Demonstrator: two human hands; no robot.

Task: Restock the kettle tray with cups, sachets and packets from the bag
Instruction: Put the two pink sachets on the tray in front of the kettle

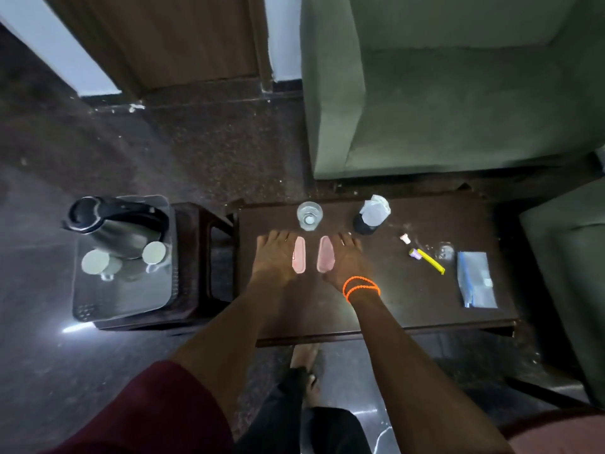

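Observation:
Both my hands lie flat, palms down, on a dark wooden table (376, 309). My left hand (274, 257) rests just left of a pink sachet (299, 259). My right hand (345, 260) rests just right of a second pink sachet (326, 259). The fingers of both look straight and hold nothing. To the left, on a low stool, stands a clear kettle tray (131, 296) with a black and steel kettle (114, 226) and two covered cups (95, 262) (154, 252). A blue-and-clear plastic bag (476, 279) lies at the table's right end.
A glass tumbler (309, 215) stands just beyond my fingertips. A dark cup with a white paper cover (371, 215), a small white cap (405, 238), a yellow stick (429, 260) and a clear glass (444, 250) lie to the right. A green armchair (458, 109) stands behind the table.

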